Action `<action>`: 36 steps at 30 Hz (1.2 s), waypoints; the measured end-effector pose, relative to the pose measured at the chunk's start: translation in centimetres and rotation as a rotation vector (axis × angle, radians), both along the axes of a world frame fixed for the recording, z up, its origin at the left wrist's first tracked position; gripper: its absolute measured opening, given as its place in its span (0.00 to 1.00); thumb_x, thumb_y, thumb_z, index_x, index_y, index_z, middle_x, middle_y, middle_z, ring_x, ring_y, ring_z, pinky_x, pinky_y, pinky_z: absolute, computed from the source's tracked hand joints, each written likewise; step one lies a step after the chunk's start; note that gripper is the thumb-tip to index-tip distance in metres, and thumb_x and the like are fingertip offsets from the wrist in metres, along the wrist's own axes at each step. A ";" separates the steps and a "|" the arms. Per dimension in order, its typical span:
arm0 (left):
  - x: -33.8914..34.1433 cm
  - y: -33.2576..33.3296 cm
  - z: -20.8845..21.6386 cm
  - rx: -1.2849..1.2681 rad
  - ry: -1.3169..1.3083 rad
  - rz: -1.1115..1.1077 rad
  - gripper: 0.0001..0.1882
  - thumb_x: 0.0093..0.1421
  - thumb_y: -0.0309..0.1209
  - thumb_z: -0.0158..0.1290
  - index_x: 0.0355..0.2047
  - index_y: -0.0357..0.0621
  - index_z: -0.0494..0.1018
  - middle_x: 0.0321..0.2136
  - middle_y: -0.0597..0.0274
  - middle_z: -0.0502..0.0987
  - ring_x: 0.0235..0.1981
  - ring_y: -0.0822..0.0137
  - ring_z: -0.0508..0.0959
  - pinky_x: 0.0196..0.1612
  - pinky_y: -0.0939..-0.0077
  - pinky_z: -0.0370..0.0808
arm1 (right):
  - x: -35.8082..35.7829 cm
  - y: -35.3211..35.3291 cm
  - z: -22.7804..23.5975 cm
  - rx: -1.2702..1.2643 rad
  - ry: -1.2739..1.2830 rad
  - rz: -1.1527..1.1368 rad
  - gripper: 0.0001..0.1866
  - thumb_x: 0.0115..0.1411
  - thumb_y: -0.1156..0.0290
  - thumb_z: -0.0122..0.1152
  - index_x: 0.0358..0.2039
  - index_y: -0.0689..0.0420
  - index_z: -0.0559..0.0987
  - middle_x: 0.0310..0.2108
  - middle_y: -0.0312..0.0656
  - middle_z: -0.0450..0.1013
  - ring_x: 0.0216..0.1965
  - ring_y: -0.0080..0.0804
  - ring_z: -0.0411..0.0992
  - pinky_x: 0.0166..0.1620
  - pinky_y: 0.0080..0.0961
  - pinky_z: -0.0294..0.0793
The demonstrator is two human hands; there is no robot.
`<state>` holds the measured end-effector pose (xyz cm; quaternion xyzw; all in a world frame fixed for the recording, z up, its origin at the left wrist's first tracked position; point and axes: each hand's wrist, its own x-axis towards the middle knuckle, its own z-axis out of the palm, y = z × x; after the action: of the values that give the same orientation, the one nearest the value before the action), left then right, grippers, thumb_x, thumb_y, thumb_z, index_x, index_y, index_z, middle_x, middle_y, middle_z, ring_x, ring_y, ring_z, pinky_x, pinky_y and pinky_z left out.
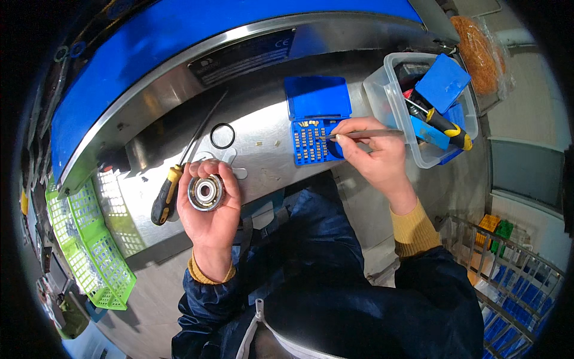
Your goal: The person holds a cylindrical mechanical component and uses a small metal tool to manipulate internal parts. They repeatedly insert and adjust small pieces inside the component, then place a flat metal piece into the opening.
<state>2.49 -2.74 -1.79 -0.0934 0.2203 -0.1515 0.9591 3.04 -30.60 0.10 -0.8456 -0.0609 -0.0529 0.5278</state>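
Observation:
On the palm of my left hand rests a round metal part like a ball bearing, with the fingers curled around its far edge. My right hand pinches a pair of slim tweezers, whose tip reaches over an open blue compartment box. Rows of small brass-coloured pieces fill the box's slots. Two similar pieces lie loose on the metal worktop. Beside my left hand are a yellow-and-black screwdriver, a black rubber ring and a flat metal piece.
A clear plastic bin with tools and blue boxes stands right of the compartment box. Bright green baskets stand at the left. Behind the worktop rises a blue-and-steel machine. A wire cart is at lower right.

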 end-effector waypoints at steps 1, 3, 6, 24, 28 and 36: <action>0.0 0.0 0.0 0.008 -0.005 0.002 0.12 0.70 0.34 0.41 0.31 0.43 0.68 0.31 0.60 0.72 0.40 0.63 0.75 0.57 0.62 0.74 | 0.1 0.2 -0.1 0.109 0.027 -0.039 0.05 0.57 0.81 0.62 0.36 0.64 0.79 0.36 0.42 0.79 0.36 0.27 0.79 0.40 0.21 0.80; 0.0 0.1 -0.1 -0.012 -0.024 -0.003 0.12 0.70 0.34 0.42 0.31 0.43 0.68 0.30 0.61 0.72 0.41 0.62 0.75 0.58 0.62 0.74 | 0.1 0.6 0.0 0.340 0.084 -0.092 0.04 0.60 0.80 0.61 0.36 0.64 0.78 0.35 0.43 0.78 0.35 0.26 0.79 0.39 0.19 0.80; -0.1 0.2 -0.1 0.022 -0.011 0.009 0.11 0.69 0.34 0.43 0.31 0.43 0.68 0.29 0.62 0.72 0.40 0.63 0.76 0.57 0.61 0.74 | 0.0 0.9 0.8 0.486 0.175 -0.088 0.05 0.61 0.80 0.60 0.37 0.65 0.77 0.34 0.45 0.78 0.35 0.28 0.79 0.40 0.20 0.81; -0.6 2.6 0.2 -0.040 0.023 0.168 0.13 0.67 0.34 0.46 0.27 0.40 0.71 0.28 0.56 0.75 0.41 0.59 0.76 0.57 0.59 0.75 | -5.8 15.6 0.8 0.626 0.176 0.210 0.08 0.61 0.84 0.56 0.41 0.67 0.72 0.41 0.50 0.75 0.38 0.29 0.77 0.44 0.24 0.80; -0.9 2.9 0.0 -0.018 -0.023 0.203 0.14 0.68 0.34 0.45 0.27 0.40 0.71 0.29 0.56 0.75 0.41 0.58 0.77 0.57 0.58 0.75 | -6.3 15.8 0.9 0.602 0.138 0.217 0.10 0.60 0.85 0.59 0.42 0.68 0.74 0.41 0.47 0.76 0.40 0.26 0.76 0.44 0.20 0.79; -0.8 2.7 -0.4 -0.012 -0.050 0.202 0.14 0.68 0.35 0.44 0.27 0.41 0.71 0.29 0.55 0.76 0.41 0.57 0.78 0.56 0.57 0.76 | -5.9 16.5 0.8 0.385 -0.092 0.218 0.09 0.59 0.88 0.57 0.41 0.68 0.73 0.40 0.51 0.75 0.38 0.30 0.76 0.44 0.25 0.79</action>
<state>1.72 0.00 -2.15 -0.1170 0.1847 -0.0578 0.9741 -2.84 -14.13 0.91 -0.7142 -0.1648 -0.0445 0.6788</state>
